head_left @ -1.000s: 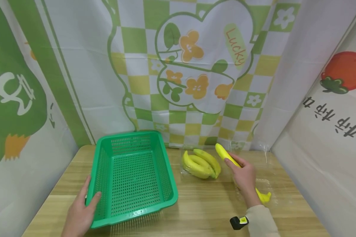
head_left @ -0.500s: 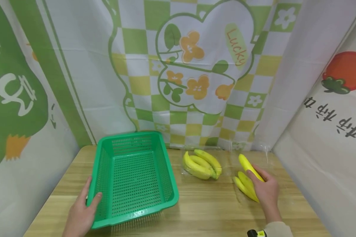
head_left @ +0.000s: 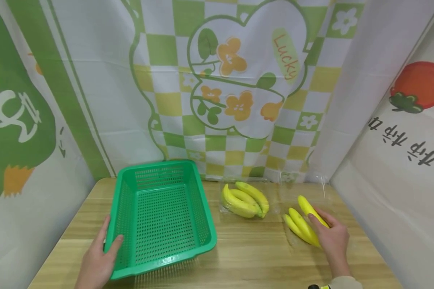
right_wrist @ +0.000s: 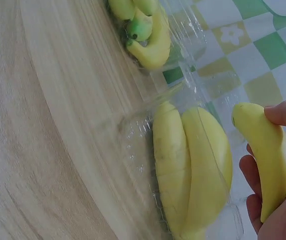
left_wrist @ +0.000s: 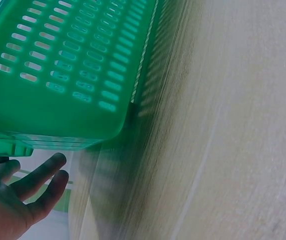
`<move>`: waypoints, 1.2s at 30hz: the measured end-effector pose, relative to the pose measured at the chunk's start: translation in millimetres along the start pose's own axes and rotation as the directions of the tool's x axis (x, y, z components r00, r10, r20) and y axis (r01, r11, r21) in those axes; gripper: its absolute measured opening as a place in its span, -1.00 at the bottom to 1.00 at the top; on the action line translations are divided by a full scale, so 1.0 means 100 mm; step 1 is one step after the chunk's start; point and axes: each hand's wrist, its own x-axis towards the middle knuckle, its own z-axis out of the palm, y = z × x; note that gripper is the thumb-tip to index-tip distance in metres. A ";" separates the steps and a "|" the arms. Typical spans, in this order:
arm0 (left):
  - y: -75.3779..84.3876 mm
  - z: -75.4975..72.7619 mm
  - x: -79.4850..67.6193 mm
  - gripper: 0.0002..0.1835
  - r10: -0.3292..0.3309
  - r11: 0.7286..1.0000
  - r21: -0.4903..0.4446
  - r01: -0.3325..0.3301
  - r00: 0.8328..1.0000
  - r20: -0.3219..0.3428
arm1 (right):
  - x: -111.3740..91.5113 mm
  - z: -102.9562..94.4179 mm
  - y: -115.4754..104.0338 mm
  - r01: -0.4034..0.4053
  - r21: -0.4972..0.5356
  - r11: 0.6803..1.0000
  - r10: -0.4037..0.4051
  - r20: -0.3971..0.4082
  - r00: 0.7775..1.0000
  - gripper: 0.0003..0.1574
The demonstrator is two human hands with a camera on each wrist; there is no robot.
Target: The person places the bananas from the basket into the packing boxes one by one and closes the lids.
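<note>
My right hand point(head_left: 333, 237) grips a yellow banana point(head_left: 310, 208) between thumb and fingers. In the right wrist view, that banana point(right_wrist: 268, 155) is beside a clear plastic box point(right_wrist: 137, 135) with its lid up. More bananas point(right_wrist: 203, 170) lie side by side in the box. My left hand point(head_left: 98, 256) holds the left rim of a green perforated plastic basket point(head_left: 162, 263), thumb over the rim and the other fingers outside. The left wrist view shows the basket's slotted wall point(left_wrist: 47, 110) above my spread fingers point(left_wrist: 45, 177). Only the bare mesh floor shows inside the basket.
A second clear plastic box point(head_left: 222, 206) with several bananas point(head_left: 244, 200) stands between the basket and the right-hand box. The wooden table point(head_left: 246, 257) ends at a printed checkered curtain point(head_left: 235, 156) behind, with printed sheets at both sides.
My right hand has carried the banana right and down, from beside the middle box to the right-hand box's bananas. The left hand and the basket have stayed in place.
</note>
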 end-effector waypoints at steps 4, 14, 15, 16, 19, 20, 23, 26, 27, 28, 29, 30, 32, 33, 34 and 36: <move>0.00 -0.01 0.00 -0.15 0.002 1.000 0.003 -0.002 1.000 0.003 | 0.00 -0.01 0.02 0.011 -0.006 1.000 -0.011 0.013 1.000 -0.34; 0.00 -0.01 -0.01 -0.15 -0.001 1.000 0.006 0.001 1.000 -0.004 | 0.02 -0.06 0.16 0.057 -0.128 0.990 -0.049 0.070 0.996 -0.38; 0.00 -0.02 -0.01 -0.16 -0.001 1.000 0.006 0.001 1.000 -0.006 | 0.03 -0.06 0.18 0.066 -0.142 0.988 -0.055 0.078 0.995 -0.39; 0.00 -0.02 -0.01 -0.16 -0.001 1.000 0.005 0.001 1.000 -0.007 | 0.03 -0.06 0.20 0.078 -0.161 0.984 -0.065 0.086 0.994 -0.39; 0.01 -0.01 -0.02 -0.16 0.005 1.000 0.006 -0.005 1.000 -0.011 | 0.04 -0.06 0.25 0.106 -0.198 0.975 -0.088 0.098 0.991 -0.41; 0.01 -0.01 -0.02 -0.16 0.007 1.000 0.005 -0.007 1.000 -0.011 | 0.04 -0.05 0.27 0.110 -0.210 0.971 -0.091 0.101 0.991 -0.41; 0.01 -0.01 -0.01 -0.16 0.007 1.000 0.003 -0.007 1.000 -0.005 | 0.05 -0.05 0.29 0.115 -0.240 0.964 -0.089 0.114 0.989 -0.42; 0.01 -0.02 -0.01 -0.16 0.006 1.000 0.002 -0.006 1.000 -0.001 | 0.05 -0.05 0.29 0.099 -0.266 0.959 -0.062 0.144 0.988 -0.40; 0.00 -0.02 -0.01 -0.16 0.006 1.000 0.002 -0.006 1.000 -0.002 | 0.06 -0.05 0.28 0.094 -0.271 0.958 -0.053 0.155 0.987 -0.39; 0.00 -0.02 -0.01 -0.17 0.006 1.000 0.002 -0.006 1.000 -0.003 | 0.06 -0.05 0.28 0.086 -0.277 0.957 -0.041 0.163 0.986 -0.38; 0.00 -0.02 -0.01 -0.17 0.006 1.000 0.001 -0.006 1.000 -0.005 | 0.06 -0.05 0.28 0.082 -0.281 0.956 -0.035 0.170 0.985 -0.38; 0.00 -0.02 -0.01 -0.17 0.006 1.000 0.000 -0.006 1.000 -0.005 | 0.06 -0.05 0.28 0.079 -0.280 0.957 -0.030 0.175 0.984 -0.37; 0.00 -0.02 -0.01 -0.17 0.006 1.000 0.000 -0.006 1.000 -0.009 | 0.06 -0.05 0.29 0.070 -0.272 0.960 -0.023 0.171 0.985 -0.36; 0.00 -0.02 -0.01 -0.17 0.007 1.000 0.001 -0.007 1.000 -0.010 | 0.06 -0.05 0.29 0.066 -0.266 0.962 -0.022 0.166 0.986 -0.36; 0.00 -0.02 -0.01 -0.17 0.007 1.000 0.000 -0.007 1.000 -0.009 | 0.06 -0.05 0.29 0.061 -0.257 0.965 -0.020 0.161 0.987 -0.36; 0.00 -0.01 -0.02 -0.17 0.009 1.000 0.000 -0.009 1.000 -0.010 | 0.04 -0.06 0.29 0.054 -0.236 0.970 -0.019 0.147 0.989 -0.36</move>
